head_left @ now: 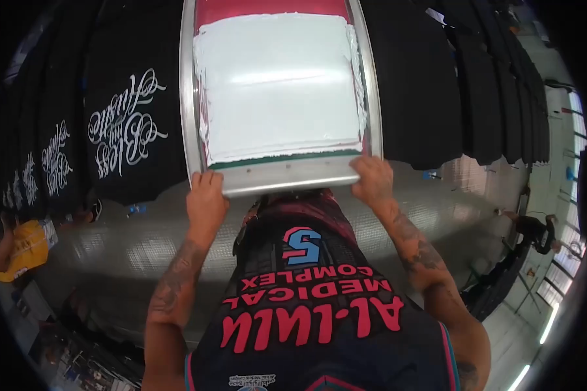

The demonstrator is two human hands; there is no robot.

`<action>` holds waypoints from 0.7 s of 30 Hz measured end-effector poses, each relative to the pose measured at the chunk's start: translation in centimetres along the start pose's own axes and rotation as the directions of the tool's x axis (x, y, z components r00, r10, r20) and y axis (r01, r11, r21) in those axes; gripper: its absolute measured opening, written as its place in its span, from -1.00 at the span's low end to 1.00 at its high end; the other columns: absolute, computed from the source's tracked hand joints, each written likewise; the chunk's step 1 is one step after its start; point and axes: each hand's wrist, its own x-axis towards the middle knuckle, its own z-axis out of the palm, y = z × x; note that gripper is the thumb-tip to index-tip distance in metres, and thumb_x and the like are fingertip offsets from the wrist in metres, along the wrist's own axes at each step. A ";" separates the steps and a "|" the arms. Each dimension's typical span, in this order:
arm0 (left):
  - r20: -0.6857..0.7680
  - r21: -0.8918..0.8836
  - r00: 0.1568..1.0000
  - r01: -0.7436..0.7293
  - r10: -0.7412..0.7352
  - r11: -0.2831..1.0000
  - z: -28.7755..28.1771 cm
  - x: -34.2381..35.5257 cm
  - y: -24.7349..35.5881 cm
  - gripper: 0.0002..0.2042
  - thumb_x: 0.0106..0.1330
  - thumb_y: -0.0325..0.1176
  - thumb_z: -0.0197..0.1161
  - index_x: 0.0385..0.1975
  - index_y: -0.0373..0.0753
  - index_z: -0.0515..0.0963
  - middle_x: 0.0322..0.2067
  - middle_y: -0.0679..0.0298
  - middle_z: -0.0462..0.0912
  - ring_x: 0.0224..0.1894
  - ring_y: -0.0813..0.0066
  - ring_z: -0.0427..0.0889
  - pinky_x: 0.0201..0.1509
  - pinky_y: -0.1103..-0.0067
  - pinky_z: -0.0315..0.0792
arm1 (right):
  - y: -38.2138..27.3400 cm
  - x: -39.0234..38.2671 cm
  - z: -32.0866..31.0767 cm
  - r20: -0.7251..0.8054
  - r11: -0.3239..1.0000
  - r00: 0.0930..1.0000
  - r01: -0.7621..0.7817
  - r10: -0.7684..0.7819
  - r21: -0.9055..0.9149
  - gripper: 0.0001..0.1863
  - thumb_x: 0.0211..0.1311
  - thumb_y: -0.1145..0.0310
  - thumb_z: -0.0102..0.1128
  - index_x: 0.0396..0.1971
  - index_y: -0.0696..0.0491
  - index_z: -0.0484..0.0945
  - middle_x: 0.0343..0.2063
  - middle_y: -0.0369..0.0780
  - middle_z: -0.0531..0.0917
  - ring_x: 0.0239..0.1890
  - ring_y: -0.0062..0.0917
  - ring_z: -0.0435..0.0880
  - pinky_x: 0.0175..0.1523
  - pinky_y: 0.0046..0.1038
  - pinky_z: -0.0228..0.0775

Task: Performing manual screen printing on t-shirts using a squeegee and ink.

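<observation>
In front of me lies a printing screen with a silver metal frame (188,85). Thick white ink (280,98) covers most of its mesh, and a reddish strip (261,8) shows at the far end. A wide metal squeegee (287,174) with a green blade edge spans the near end, its blade beside the ink. My left hand (207,195) is closed on the squeegee's left end. My right hand (373,182) grips the right end, fingers curled over it. The frame's near edge is hidden behind the squeegee and hands.
Black shirts with white lettering (127,130) are laid out in a row to the left. More black shirts (424,98) line the right side. A person in yellow (23,251) is at the far left, and another in black (535,231) at the right. A grey floor (143,241) lies below.
</observation>
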 end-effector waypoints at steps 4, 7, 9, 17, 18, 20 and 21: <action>0.025 0.155 0.999 0.030 -0.034 0.988 -1.7 8.6 -2.4 -0.76 -0.07 -0.53 0.29 -0.32 -0.24 0.61 -0.24 0.14 0.64 -0.10 0.03 0.58 -0.17 0.26 0.62 | 1.8 7.8 1.3 -0.065 0.999 0.998 -0.024 0.022 -0.040 -0.73 -0.37 0.40 0.32 -0.48 -0.07 0.64 -0.45 -0.27 0.67 -0.39 -0.27 0.65 -0.34 -0.17 0.47; -0.040 0.228 0.999 -0.022 0.032 0.973 -2.3 19.6 -5.4 -0.81 -0.02 -0.51 0.26 -0.36 -0.26 0.63 -0.29 0.11 0.65 -0.17 0.00 0.61 -0.16 0.24 0.64 | 5.8 18.4 2.7 -0.151 0.995 0.988 0.004 -0.019 -0.099 -0.83 -0.28 0.32 0.36 -0.54 -0.04 0.67 -0.54 -0.21 0.68 -0.46 -0.23 0.70 -0.35 -0.17 0.56; -0.067 0.280 0.997 -0.023 0.044 0.960 -3.0 26.5 -7.3 -0.83 0.03 -0.47 0.26 -0.35 -0.27 0.65 -0.27 0.10 0.68 -0.16 -0.04 0.63 -0.10 0.22 0.64 | 7.3 25.9 2.1 -0.102 0.994 0.995 -0.024 0.013 -0.110 -0.79 -0.19 0.24 0.37 -0.48 -0.02 0.72 -0.48 -0.16 0.73 -0.39 -0.22 0.76 -0.23 -0.21 0.63; 0.201 0.292 0.979 -0.083 0.024 0.953 -6.1 35.0 -9.8 -0.72 0.08 -0.25 0.37 -0.28 -0.30 0.71 -0.28 -0.10 0.72 -0.18 -0.06 0.73 -0.04 0.20 0.61 | 11.7 35.4 0.8 0.167 0.975 0.985 -0.011 0.050 -0.224 -0.51 -0.10 -0.11 0.35 -0.31 -0.02 0.78 -0.40 -0.03 0.76 -0.28 -0.13 0.77 -0.12 -0.16 0.62; 0.111 0.315 0.986 -0.153 0.124 0.937 -6.8 31.4 -9.3 -0.72 0.10 -0.23 0.37 -0.28 -0.29 0.71 -0.28 -0.09 0.72 -0.18 0.01 0.74 -0.06 0.22 0.62 | 10.1 32.3 0.5 0.176 0.980 0.983 -0.020 0.056 -0.200 -0.49 -0.10 -0.13 0.38 -0.29 -0.03 0.79 -0.40 -0.04 0.76 -0.29 -0.15 0.77 -0.12 -0.17 0.63; 0.190 0.299 0.978 0.024 -0.084 0.954 -7.7 21.3 -5.4 -0.70 0.09 -0.26 0.44 -0.19 -0.21 0.68 -0.25 0.05 0.71 -0.11 0.05 0.70 -0.03 0.25 0.62 | 7.0 21.8 -0.8 0.103 0.972 0.995 0.022 0.003 -0.233 -0.48 -0.14 -0.13 0.45 -0.24 -0.07 0.79 -0.39 -0.09 0.77 -0.31 -0.22 0.78 -0.14 -0.21 0.64; 0.129 0.266 0.991 0.004 -0.040 0.964 -6.9 16.5 -3.8 -0.78 0.07 -0.32 0.45 -0.27 -0.18 0.68 -0.29 0.16 0.69 -0.12 0.09 0.66 -0.06 0.25 0.62 | 6.4 16.1 -0.9 0.113 0.990 0.992 -0.037 0.053 -0.139 -0.58 -0.10 0.00 0.45 -0.24 -0.10 0.79 -0.40 -0.16 0.77 -0.32 -0.27 0.76 -0.14 -0.18 0.61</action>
